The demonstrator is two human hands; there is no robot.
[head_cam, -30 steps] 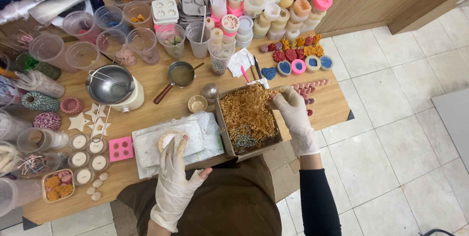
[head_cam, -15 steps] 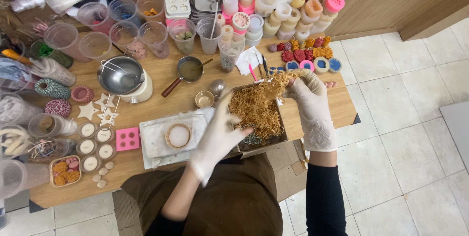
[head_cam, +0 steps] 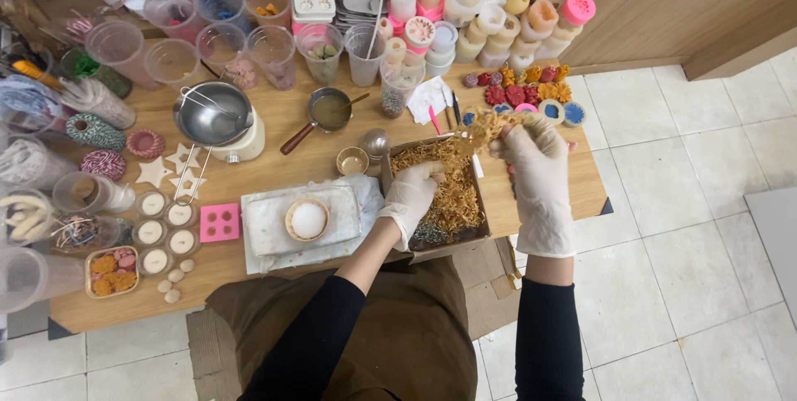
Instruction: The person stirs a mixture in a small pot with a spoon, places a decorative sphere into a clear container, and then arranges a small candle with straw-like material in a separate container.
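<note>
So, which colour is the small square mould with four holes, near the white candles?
Pink: the mould shows clearly in the head view.

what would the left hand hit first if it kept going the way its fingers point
The left hand points up and right into the cardboard box. It would likely meet the tan shredded paper filling first, which its fingertips already touch; depth is hard to judge.

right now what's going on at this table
A person in white gloves is working at a crowded wooden table. Both hands are at a cardboard box of tan shredded paper: the left hand is down in the shreds, and the right hand lifts a clump of them above the box's far corner. Beside the box, a small round candle sits on a white cloth. Cups, moulds and coloured wax shapes fill the table's far side.
</note>
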